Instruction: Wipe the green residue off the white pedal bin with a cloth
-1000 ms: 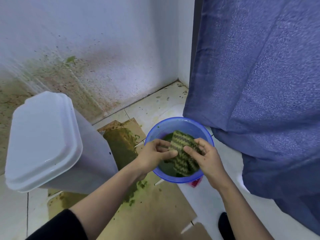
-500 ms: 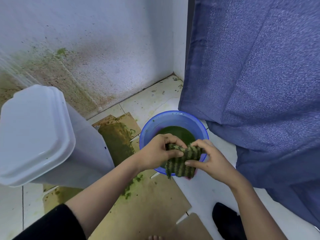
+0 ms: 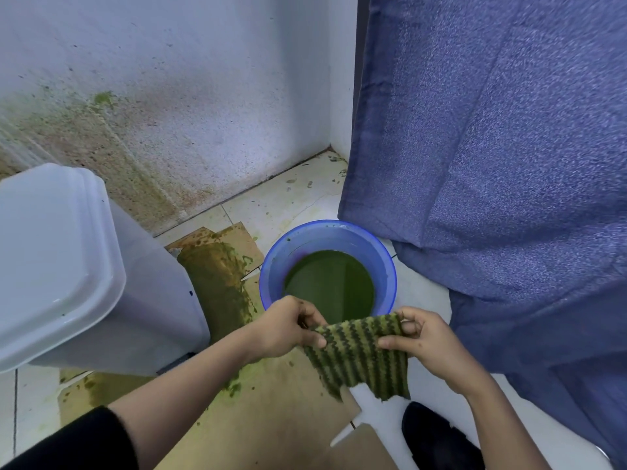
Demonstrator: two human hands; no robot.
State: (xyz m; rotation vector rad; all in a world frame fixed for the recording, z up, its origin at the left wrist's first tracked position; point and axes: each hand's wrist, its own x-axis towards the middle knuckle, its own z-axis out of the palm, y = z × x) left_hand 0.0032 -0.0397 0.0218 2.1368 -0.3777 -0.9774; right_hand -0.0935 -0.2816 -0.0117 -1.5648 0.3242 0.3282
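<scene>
**Holding the striped cloth stretched between both hands**

Nearest, a black shoe (image 3: 437, 439) stands on the floor beside a green-smeared brown cardboard sheet (image 3: 278, 401). Above them the green-and-dark striped knitted cloth (image 3: 359, 354) hangs spread out. The left hand (image 3: 288, 329) pinches its upper left corner and the right hand (image 3: 431, 344) pinches its upper right edge, so most of the cloth drops below both grips. Just beyond is a round blue plastic basin (image 3: 383, 266) of murky green water (image 3: 329, 283). The white plastic pedal bin (image 3: 68, 266), lid down, stands well to the left of the cloth. Farthest, a green-spattered white wall (image 3: 169, 96).
</scene>
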